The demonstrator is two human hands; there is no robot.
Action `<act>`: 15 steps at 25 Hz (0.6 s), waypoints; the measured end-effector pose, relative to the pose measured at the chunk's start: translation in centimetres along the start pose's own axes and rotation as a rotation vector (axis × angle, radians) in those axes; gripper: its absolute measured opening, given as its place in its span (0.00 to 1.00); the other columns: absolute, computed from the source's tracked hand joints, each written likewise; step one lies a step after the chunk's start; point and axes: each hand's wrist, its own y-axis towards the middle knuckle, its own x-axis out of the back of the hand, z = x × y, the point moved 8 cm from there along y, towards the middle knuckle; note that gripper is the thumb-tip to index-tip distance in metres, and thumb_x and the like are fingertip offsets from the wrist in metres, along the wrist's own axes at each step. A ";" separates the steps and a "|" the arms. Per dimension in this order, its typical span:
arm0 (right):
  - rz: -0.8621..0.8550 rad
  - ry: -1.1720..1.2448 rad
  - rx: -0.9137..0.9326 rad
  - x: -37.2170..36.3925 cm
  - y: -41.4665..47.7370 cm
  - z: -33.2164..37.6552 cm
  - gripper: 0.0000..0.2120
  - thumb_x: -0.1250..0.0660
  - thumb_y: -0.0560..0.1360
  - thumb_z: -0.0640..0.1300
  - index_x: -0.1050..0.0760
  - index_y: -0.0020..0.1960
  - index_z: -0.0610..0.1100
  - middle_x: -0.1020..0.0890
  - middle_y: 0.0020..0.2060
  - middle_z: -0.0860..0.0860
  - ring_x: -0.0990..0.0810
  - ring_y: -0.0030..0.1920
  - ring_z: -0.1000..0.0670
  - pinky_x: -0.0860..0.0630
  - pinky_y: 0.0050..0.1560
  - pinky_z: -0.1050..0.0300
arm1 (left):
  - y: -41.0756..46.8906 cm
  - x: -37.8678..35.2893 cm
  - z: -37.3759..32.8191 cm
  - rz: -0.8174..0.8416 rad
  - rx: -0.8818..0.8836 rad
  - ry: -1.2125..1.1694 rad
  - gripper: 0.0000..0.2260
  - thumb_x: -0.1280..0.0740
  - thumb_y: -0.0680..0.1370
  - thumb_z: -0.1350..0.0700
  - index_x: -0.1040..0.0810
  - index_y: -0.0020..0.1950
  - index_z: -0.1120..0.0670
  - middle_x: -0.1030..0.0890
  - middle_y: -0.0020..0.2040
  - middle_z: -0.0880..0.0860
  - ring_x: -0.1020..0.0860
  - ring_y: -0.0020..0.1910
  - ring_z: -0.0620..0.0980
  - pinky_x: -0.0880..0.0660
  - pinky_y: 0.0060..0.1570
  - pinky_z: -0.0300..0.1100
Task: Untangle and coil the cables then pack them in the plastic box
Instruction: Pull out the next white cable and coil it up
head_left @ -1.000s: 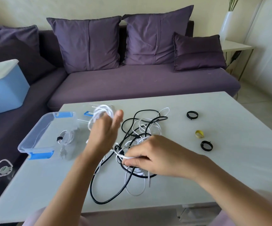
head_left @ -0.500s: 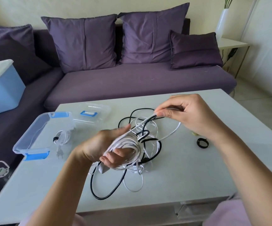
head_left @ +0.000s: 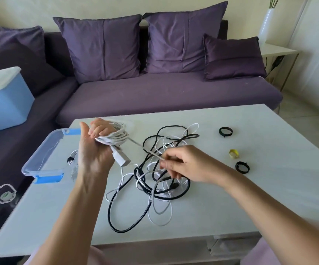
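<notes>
I see the left hand point(head_left: 95, 152) raised, its fingers curled through a white cable coil point(head_left: 114, 137). The right hand point(head_left: 183, 165) pinches a blurred taut strand over the tangled cables point(head_left: 155, 196) on the table point(head_left: 250, 197). At nine o'clock of the tangle, the left hand partly hides the plastic box point(head_left: 42, 150), and I can't make out what's inside.

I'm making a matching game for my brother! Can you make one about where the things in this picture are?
1 white cable coil
2 plastic box
3 yellow cable tie
4 blue bin

A at the table's left edge
B on the sofa
C wrapped round the left hand
D between two black cable ties

Pairs: 1-C, 2-A, 3-D, 4-B
</notes>
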 end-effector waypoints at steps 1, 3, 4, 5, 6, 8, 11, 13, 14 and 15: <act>0.044 -0.024 0.004 -0.8 0.0 0.2 0.09 0.38 0.79 0.43 0.26 0.41 0.50 0.22 0.31 0.51 0.24 0.31 0.55 0.27 0.36 0.64 | 0.1 -0.1 -0.3 -0.029 -0.092 0.083 0.23 0.42 0.79 0.44 0.29 0.33 0.61 0.31 0.25 0.53 0.33 0.24 0.46 0.33 0.31 0.37; 0.093 -0.102 0.029 -1.9 0.0 0.8 0.06 0.37 0.79 0.45 0.25 0.44 0.50 0.23 0.32 0.53 0.26 0.32 0.57 0.29 0.37 0.63 | -0.3 -0.1 -0.4 -0.186 -0.279 0.416 0.21 0.43 0.79 0.41 0.30 0.35 0.55 0.35 0.24 0.47 0.35 0.22 0.43 0.33 0.26 0.33; 0.096 -0.140 0.045 -2.2 0.0 1.1 0.05 0.37 0.79 0.47 0.25 0.44 0.51 0.25 0.32 0.54 0.29 0.32 0.57 0.31 0.37 0.62 | -0.7 -0.1 -0.3 -0.289 -0.364 0.671 0.20 0.45 0.80 0.41 0.31 0.37 0.53 0.37 0.24 0.46 0.37 0.21 0.42 0.34 0.25 0.32; 0.096 -0.165 0.059 -2.4 0.0 1.4 0.05 0.36 0.78 0.48 0.26 0.44 0.52 0.26 0.32 0.54 0.31 0.32 0.57 0.33 0.37 0.61 | -1.1 -0.4 0.1 -0.359 -0.428 0.953 0.18 0.45 0.80 0.41 0.32 0.37 0.52 0.38 0.25 0.46 0.38 0.22 0.43 0.35 0.25 0.34; 0.093 -0.173 0.073 -2.6 0.0 1.7 0.05 0.36 0.78 0.49 0.27 0.43 0.52 0.27 0.32 0.54 0.32 0.33 0.56 0.34 0.37 0.60 | -1.3 -1.0 0.6 -0.384 -0.478 1.254 0.17 0.45 0.81 0.43 0.32 0.37 0.51 0.37 0.25 0.46 0.38 0.23 0.45 0.35 0.26 0.37; 0.078 -0.154 0.107 -2.5 0.1 2.4 0.05 0.34 0.77 0.48 0.26 0.42 0.53 0.24 0.33 0.53 0.29 0.34 0.56 0.31 0.39 0.59 | -1.5 -2.1 2.3 -0.294 -0.536 1.885 0.19 0.44 0.80 0.47 0.33 0.30 0.50 0.35 0.24 0.48 0.37 0.25 0.47 0.35 0.28 0.44; -0.053 -0.203 0.193 -0.6 -0.1 3.0 0.01 0.30 0.73 0.43 0.20 0.44 0.46 0.19 0.37 0.53 0.22 0.39 0.55 0.24 0.45 0.55 | -1.2 -1.3 5.8 0.037 -0.339 2.561 0.24 0.50 0.77 0.39 0.41 0.26 0.52 0.37 0.24 0.50 0.37 0.25 0.45 0.35 0.30 0.36; -0.139 -0.207 0.255 0.7 -0.5 3.3 0.02 0.28 0.72 0.41 0.19 0.44 0.42 0.18 0.40 0.51 0.21 0.42 0.53 0.25 0.47 0.53 | -1.1 0.6 6.4 0.038 -0.031 2.560 0.28 0.55 0.78 0.35 0.38 0.27 0.53 0.35 0.24 0.48 0.34 0.27 0.46 0.37 0.33 0.35; -0.171 -0.188 0.271 1.2 -0.6 3.4 0.02 0.28 0.71 0.40 0.20 0.43 0.41 0.19 0.39 0.51 0.21 0.42 0.52 0.25 0.46 0.53 | -1.3 1.8 6.3 -0.016 0.152 2.396 0.29 0.55 0.77 0.33 0.35 0.28 0.53 0.34 0.23 0.48 0.34 0.25 0.46 0.36 0.32 0.38; -0.210 -0.177 0.293 1.5 -0.7 3.5 0.04 0.27 0.71 0.40 0.21 0.41 0.41 0.20 0.39 0.51 0.21 0.41 0.53 0.25 0.45 0.54 | -1.7 2.6 6.3 -0.061 0.328 2.187 0.29 0.52 0.76 0.31 0.34 0.29 0.53 0.35 0.23 0.49 0.36 0.23 0.47 0.36 0.28 0.38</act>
